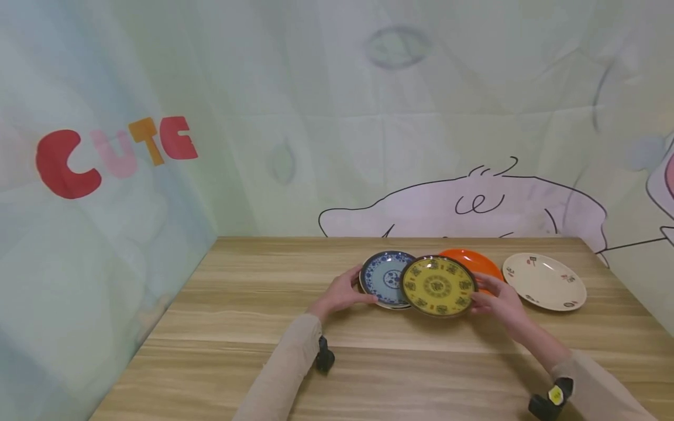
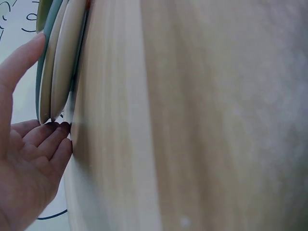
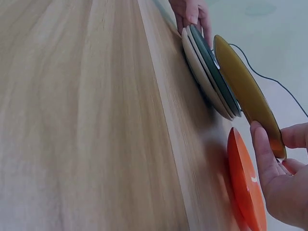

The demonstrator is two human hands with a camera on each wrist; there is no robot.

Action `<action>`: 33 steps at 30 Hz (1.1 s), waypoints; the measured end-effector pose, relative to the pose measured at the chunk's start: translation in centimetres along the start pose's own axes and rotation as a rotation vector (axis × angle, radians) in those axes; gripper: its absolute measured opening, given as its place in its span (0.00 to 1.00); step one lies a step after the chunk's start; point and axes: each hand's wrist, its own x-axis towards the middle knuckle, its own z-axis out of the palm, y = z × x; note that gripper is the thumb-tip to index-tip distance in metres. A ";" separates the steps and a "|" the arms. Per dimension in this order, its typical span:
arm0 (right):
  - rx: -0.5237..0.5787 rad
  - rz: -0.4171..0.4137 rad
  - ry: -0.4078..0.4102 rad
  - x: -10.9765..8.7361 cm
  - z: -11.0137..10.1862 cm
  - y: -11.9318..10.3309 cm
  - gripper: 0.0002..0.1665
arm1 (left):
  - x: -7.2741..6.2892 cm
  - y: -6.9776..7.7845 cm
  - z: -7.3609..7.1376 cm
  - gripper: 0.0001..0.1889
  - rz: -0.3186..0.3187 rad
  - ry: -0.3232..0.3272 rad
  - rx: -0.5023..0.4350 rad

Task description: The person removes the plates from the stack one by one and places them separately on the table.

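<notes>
A yellow patterned plate (image 1: 437, 286) is pinched at its right rim by my right hand (image 1: 500, 301), thumb on one face and fingers on the other. In the right wrist view this plate (image 3: 248, 86) is tilted, its left edge over a stack of plates. On top of that stack is a blue floral plate (image 1: 383, 282), with pale plates (image 2: 67, 62) beneath it. My left hand (image 1: 342, 291) holds the stack at its left edge; the thumb touches the blue rim and the fingers reach round the side.
An orange plate (image 1: 470, 257) lies behind the yellow one, partly hidden by it and my right hand. Farther right on the wooden table (image 1: 368, 374) is a cream plate (image 1: 544, 282) with small motifs. A printed curtain (image 1: 295, 146) hangs behind the table's far edge.
</notes>
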 end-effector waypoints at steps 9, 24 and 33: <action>-0.001 -0.014 0.006 -0.9 -1.0 0.2 0.36 | -0.1 0.1 -0.1 0.50 0.000 -0.001 -0.007; -0.062 -0.027 0.003 -2.7 -3.1 0.8 0.38 | 0.0 0.2 -0.1 0.49 -0.004 -0.009 -0.025; -0.118 -0.006 -0.011 -4.2 -4.1 1.8 0.39 | -0.2 0.4 -0.2 0.49 -0.010 -0.011 -0.016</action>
